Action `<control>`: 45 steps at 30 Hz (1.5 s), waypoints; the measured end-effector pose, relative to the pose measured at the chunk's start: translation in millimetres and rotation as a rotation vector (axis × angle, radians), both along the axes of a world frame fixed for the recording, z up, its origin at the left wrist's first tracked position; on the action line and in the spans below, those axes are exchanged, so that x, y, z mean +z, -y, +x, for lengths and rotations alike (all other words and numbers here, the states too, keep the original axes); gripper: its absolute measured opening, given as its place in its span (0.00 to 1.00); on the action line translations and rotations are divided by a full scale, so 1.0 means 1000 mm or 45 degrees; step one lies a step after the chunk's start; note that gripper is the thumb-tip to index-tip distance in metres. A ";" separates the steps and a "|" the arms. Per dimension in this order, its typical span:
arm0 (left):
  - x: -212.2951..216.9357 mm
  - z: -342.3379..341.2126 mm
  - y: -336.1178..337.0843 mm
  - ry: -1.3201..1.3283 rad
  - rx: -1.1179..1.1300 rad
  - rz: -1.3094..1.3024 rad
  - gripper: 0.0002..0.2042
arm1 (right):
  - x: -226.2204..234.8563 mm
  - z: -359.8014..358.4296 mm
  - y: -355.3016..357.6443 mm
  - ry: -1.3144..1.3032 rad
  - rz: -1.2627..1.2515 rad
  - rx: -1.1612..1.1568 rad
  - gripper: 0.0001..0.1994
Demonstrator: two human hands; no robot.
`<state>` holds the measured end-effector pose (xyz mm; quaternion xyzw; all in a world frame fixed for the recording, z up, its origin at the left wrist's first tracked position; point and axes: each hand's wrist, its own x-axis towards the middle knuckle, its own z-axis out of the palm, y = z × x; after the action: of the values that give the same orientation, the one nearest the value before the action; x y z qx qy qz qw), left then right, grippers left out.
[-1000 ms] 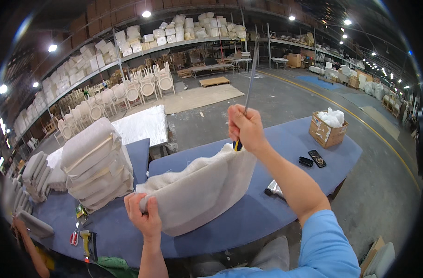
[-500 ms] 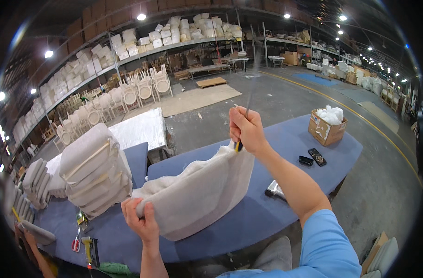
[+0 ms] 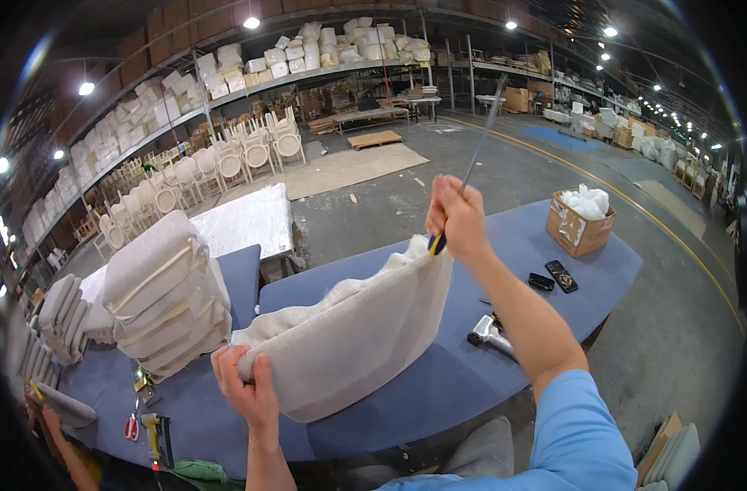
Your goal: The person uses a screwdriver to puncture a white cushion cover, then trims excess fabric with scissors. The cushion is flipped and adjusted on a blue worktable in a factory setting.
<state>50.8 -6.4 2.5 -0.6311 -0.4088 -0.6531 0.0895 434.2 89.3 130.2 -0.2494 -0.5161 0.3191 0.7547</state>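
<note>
— Where's the cushion (image 3: pixel 349 344) now?

— Standing on edge on the blue worktop (image 3: pixel 471 385). Your left hand (image 3: pixel 246 389) has its fingers clamped on the lower corner; your right hand (image 3: pixel 459 219) is closed round a long thin tool (image 3: pixel 471 168) at the top.

— How will it handle?

— Probably soft, light and floppy, so grip the seamed edge.

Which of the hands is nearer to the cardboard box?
Right. The right hand is raised at the cushion's far end, closer to the cardboard box; the left hand grips the cushion's near end.
</note>
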 end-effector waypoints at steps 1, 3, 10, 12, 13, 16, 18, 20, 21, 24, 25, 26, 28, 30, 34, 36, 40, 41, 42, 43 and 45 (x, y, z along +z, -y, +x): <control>0.000 -0.003 -0.003 -0.021 0.021 0.027 0.10 | 0.004 0.002 -0.001 0.035 -0.062 0.086 0.19; 0.000 -0.007 -0.005 -0.033 0.029 0.048 0.11 | 0.004 0.006 -0.002 -0.072 0.159 0.074 0.17; 0.000 -0.004 -0.006 0.009 -0.018 0.018 0.11 | -0.011 0.005 -0.011 0.206 -0.087 -0.007 0.11; -0.002 -0.005 -0.005 0.013 -0.027 0.024 0.12 | -0.010 0.007 0.000 0.449 -0.153 -0.105 0.10; -0.001 -0.005 -0.004 0.006 -0.028 0.032 0.12 | -0.014 0.008 0.008 0.558 -0.202 -0.143 0.10; 0.000 -0.006 -0.002 -0.007 -0.018 0.049 0.12 | 0.000 0.007 0.036 1.034 -0.394 -0.411 0.10; 0.000 -0.007 -0.001 -0.008 -0.014 0.047 0.13 | 0.015 0.009 0.052 1.204 -0.452 -0.530 0.10; 0.001 -0.006 -0.001 0.000 -0.025 0.040 0.13 | 0.025 0.018 0.060 1.177 -0.427 -0.541 0.10; 0.001 -0.006 -0.001 -0.009 -0.024 0.044 0.13 | 0.025 0.023 0.061 0.984 -0.254 -0.528 0.11; 0.002 -0.005 -0.001 -0.016 -0.013 0.052 0.13 | 0.009 0.026 0.054 0.666 0.001 -0.494 0.11; 0.001 -0.003 0.000 -0.004 -0.010 0.035 0.13 | -0.002 0.026 0.049 0.609 0.037 -0.484 0.10; -0.002 0.005 -0.002 0.032 -0.051 0.027 0.13 | -0.027 0.037 0.035 0.880 -0.032 -0.580 0.08; -0.002 0.000 0.001 0.009 -0.042 0.050 0.13 | -0.013 0.031 0.025 0.956 -0.175 -0.523 0.08; -0.001 -0.007 0.004 -0.014 -0.023 0.061 0.13 | 0.014 0.035 0.040 0.492 -0.032 -0.394 0.10; 0.000 -0.002 0.009 -0.018 -0.031 0.015 0.14 | -0.037 0.032 0.020 0.730 0.111 -0.540 0.10; 0.001 0.010 0.000 0.036 -0.103 0.040 0.14 | -0.033 0.059 0.020 0.807 -0.014 -0.505 0.10; -0.002 -0.008 0.000 0.012 -0.011 0.023 0.15 | -0.018 0.045 0.038 0.449 -0.099 -0.345 0.09; -0.003 -0.003 -0.001 0.031 -0.027 -0.004 0.15 | -0.039 0.045 0.032 0.626 -0.185 -0.329 0.09; 0.000 -0.003 -0.002 0.029 -0.050 -0.003 0.14 | -0.034 0.039 0.032 0.651 -0.207 -0.298 0.09; 0.003 -0.003 -0.003 0.028 -0.073 -0.001 0.14 | -0.030 0.034 0.033 0.678 -0.232 -0.269 0.09; 0.007 -0.007 -0.005 0.021 -0.085 -0.002 0.14 | -0.014 0.031 0.045 0.438 -0.222 -0.195 0.08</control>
<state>43.9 -1.4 10.0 -0.6391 -0.3885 -0.6607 0.0637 465.2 44.7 116.5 -0.4031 -0.5873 0.2570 0.6531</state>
